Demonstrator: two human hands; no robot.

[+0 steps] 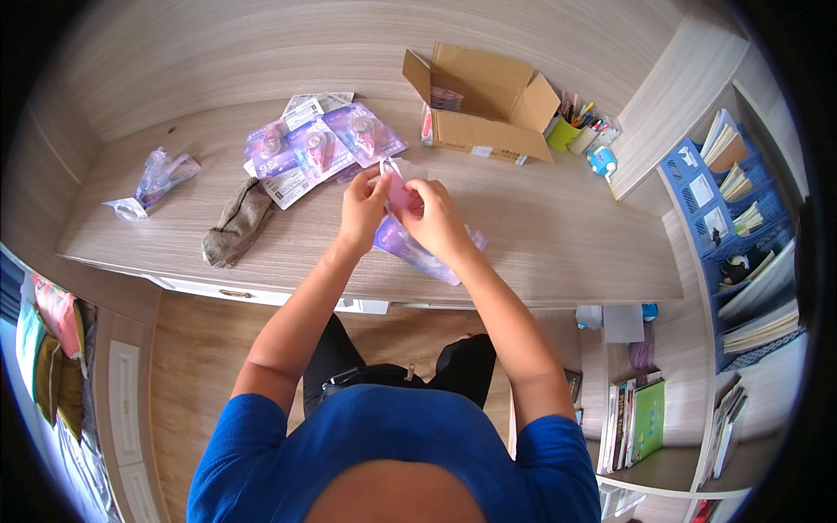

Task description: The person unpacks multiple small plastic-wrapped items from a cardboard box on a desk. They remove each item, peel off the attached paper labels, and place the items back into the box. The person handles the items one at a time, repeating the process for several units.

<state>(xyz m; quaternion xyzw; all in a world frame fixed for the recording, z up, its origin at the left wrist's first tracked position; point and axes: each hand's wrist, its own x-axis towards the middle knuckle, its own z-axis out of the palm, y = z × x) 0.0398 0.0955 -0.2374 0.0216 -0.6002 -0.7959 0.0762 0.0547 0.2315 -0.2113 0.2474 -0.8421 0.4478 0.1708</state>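
Over the front middle of the desk, my left hand (359, 211) and my right hand (436, 220) meet around a small pink plastic object (398, 189). Both hands are closed, with the fingertips pinching it from either side; a whitish piece shows at its top. Fingers cover much of it, so its exact kind is hidden. Beneath my right hand and wrist lies a purple printed package (410, 247), partly covered. Left of my hands, several purple blister cards (362, 131) with pink items under clear bubbles overlap in a pile. A grey-brown fabric pouch (239, 223) rests beside that pile.
Crumpled clear-and-purple packaging (162, 178) lies at the far left of the desk (575, 244). An open cardboard box (488, 131) stands at the back, with packages inside. Right of it are a green pen holder (563, 133) and a blue toy-like object (602, 160). Blue file racks (697, 196) line the right side.
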